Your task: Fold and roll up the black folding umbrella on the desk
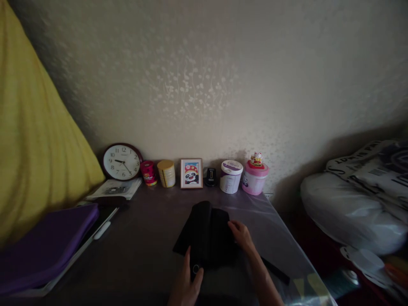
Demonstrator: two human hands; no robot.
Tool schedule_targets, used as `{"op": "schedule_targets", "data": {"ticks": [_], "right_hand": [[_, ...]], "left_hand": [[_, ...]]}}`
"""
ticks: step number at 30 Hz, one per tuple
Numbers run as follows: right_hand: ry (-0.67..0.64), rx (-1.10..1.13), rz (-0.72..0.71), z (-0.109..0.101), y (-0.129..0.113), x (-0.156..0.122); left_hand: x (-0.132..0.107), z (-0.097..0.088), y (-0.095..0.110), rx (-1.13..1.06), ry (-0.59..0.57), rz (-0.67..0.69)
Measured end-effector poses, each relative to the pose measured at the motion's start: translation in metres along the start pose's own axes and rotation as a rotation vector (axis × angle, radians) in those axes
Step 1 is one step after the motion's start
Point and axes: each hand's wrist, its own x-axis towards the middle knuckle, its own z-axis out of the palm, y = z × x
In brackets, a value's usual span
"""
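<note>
A black folding umbrella [204, 233] lies on the table in front of me, its loose fabric panels spread to both sides. My left hand [190, 278] is wrapped around its handle, where a round button with a pale ring [195, 268] shows beside the thumb. At the right edge of the cloth, my right hand [240, 234] pinches a panel between thumb and fingers. A narrow black strip [276, 271] lies on the table past my right forearm, which hides its near end; I cannot tell what it is.
Along the wall on the table [149, 229] stand a clock [123, 161], tins, a panda picture frame [191, 174], a small black device [211, 177] and two tubs, one topped by a cat figurine [256, 159]. A purple folder [47, 246] lies left; bags [353, 212] are piled right.
</note>
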Motion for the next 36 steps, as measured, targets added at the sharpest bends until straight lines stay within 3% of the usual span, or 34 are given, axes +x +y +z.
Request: {"op": "schedule_targets", "data": {"ticks": [8,13,17,20,24,29,36], "right_hand": [[-0.086,0.352,0.092,0.003,-0.014,-0.010],[-0.168,0.772,0.128,-0.012,-0.038,-0.016],[-0.216,0.867,0.132,-0.006,-0.061,-0.015],[-0.204,0.805,0.090,0.010,-0.077,-0.008],[-0.163,0.453,-0.057,0.040,-0.097,-0.001],[-0.144,0.183,-0.117,0.075,-0.109,0.000],[-0.122,-0.258,-0.147,0.089,-0.112,-0.008]], "left_hand": [[-0.001,-0.002,0.005,0.010,-0.004,-0.032],[-0.003,0.001,0.005,0.060,0.017,-0.007],[-0.003,0.002,0.007,0.113,0.010,-0.019],[-0.003,0.003,0.009,0.154,-0.003,-0.027],[-0.004,0.004,0.011,0.188,0.004,-0.008],[-0.005,0.003,0.014,0.204,-0.012,-0.021],[-0.011,0.006,0.020,0.199,0.009,-0.056]]}}
